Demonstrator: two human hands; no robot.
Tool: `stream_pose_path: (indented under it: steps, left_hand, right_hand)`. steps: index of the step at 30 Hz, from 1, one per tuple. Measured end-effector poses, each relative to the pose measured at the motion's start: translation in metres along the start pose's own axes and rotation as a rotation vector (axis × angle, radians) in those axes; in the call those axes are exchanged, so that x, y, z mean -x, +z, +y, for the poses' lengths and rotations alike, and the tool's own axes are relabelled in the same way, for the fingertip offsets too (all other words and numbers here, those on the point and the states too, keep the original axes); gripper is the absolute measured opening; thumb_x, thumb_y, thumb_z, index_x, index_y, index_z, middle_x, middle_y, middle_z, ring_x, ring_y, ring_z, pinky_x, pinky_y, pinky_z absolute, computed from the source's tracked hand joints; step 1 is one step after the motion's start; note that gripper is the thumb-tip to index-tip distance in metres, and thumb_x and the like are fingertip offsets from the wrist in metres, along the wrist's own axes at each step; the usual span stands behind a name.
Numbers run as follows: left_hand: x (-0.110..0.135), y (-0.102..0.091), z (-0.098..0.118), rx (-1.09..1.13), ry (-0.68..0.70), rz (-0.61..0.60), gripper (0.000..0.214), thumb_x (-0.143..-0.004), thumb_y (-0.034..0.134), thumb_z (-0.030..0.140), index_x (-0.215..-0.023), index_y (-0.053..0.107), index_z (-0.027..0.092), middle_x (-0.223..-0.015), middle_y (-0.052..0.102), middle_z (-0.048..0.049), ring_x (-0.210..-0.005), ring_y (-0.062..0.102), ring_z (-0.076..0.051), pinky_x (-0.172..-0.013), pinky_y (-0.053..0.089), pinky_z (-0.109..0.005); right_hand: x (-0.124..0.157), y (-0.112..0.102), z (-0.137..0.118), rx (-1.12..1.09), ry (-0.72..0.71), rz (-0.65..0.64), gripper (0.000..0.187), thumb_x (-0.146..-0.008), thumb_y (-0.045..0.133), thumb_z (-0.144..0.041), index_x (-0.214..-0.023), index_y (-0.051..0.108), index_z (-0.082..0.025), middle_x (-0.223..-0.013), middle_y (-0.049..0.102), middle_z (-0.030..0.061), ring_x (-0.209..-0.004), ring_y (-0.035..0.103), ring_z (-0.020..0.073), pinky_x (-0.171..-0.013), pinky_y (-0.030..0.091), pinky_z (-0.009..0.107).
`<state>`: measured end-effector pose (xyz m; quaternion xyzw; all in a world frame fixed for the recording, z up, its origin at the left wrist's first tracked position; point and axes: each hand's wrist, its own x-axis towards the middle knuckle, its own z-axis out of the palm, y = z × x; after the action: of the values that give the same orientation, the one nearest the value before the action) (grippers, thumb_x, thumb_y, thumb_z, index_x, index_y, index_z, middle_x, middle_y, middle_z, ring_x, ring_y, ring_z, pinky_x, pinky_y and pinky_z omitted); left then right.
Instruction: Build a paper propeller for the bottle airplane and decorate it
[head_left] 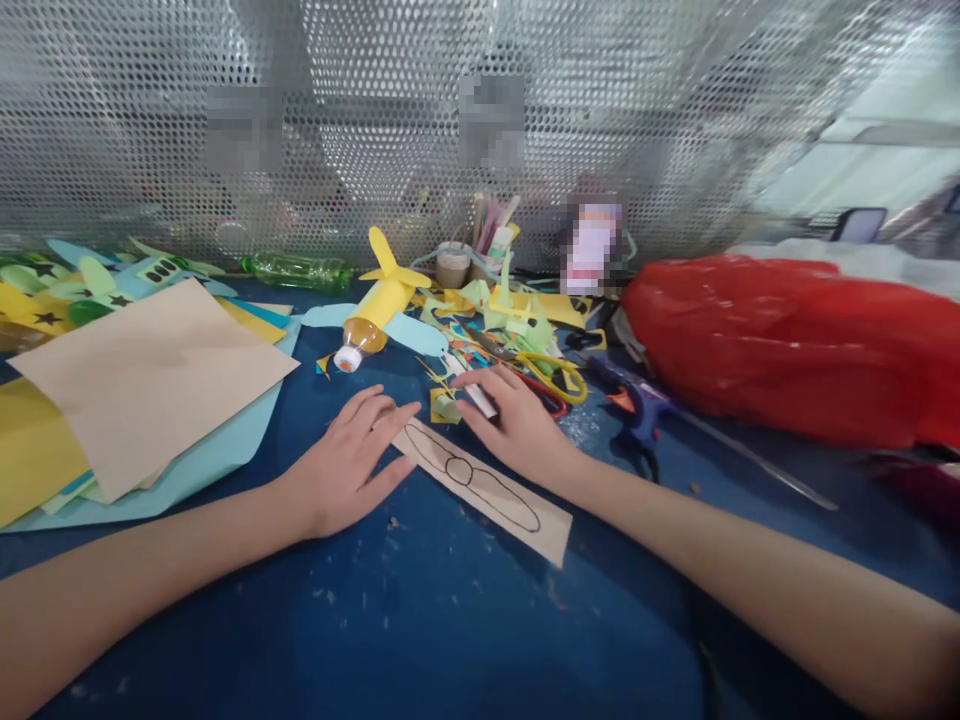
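Note:
A tan paper strip (487, 485) with a black propeller outline drawn on it lies on the blue table (420, 620). My left hand (345, 460) rests flat on the strip's left end, fingers stretched out. My right hand (514, 420) sits just beyond the strip, fingers curled round a white marker (476, 398). A yellow bottle plane (379, 305) with a yellow propeller lies behind my hands.
A brown sheet (150, 375) tops a stack of yellow and light-blue paper at the left. Yellow-handled scissors (551, 372) and paper scraps lie behind my right hand, a blue glue gun (637, 415) to its right. A red plastic bag (795, 345) fills the right. Perforated metal screen behind.

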<state>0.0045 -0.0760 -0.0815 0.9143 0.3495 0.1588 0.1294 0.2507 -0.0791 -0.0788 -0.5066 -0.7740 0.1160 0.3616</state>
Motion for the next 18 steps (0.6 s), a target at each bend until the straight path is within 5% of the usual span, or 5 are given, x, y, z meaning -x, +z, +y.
stream_pose_path:
  steps: [9,18]
  left_hand:
    - [-0.001,-0.004,0.002,0.006,-0.018,-0.012,0.053,-0.101,0.027,0.049,-0.134,0.051,0.016,-0.113,0.046,-0.0129,-0.117,0.042,-0.03,-0.103,0.04,-0.056]
    - [-0.001,-0.001,0.001,0.038,-0.046,0.005,0.049,-0.101,0.027,0.048,-0.131,0.053,0.019,-0.119,0.046,-0.0127,-0.119,0.043,-0.03,-0.105,0.039,-0.055]
  right_hand:
    - [0.002,0.004,0.007,0.369,0.015,-0.092,0.042,-0.101,0.031,-0.041,-0.117,0.062,-0.016,-0.107,0.064,0.0144,-0.107,0.058,0.0294,-0.098,0.043,0.05]
    - [-0.003,0.004,0.021,0.537,-0.015,-0.01,0.04,-0.096,0.046,-0.04,-0.118,0.066,-0.014,-0.103,0.063,0.0151,-0.103,0.058,0.031,-0.093,0.047,0.047]
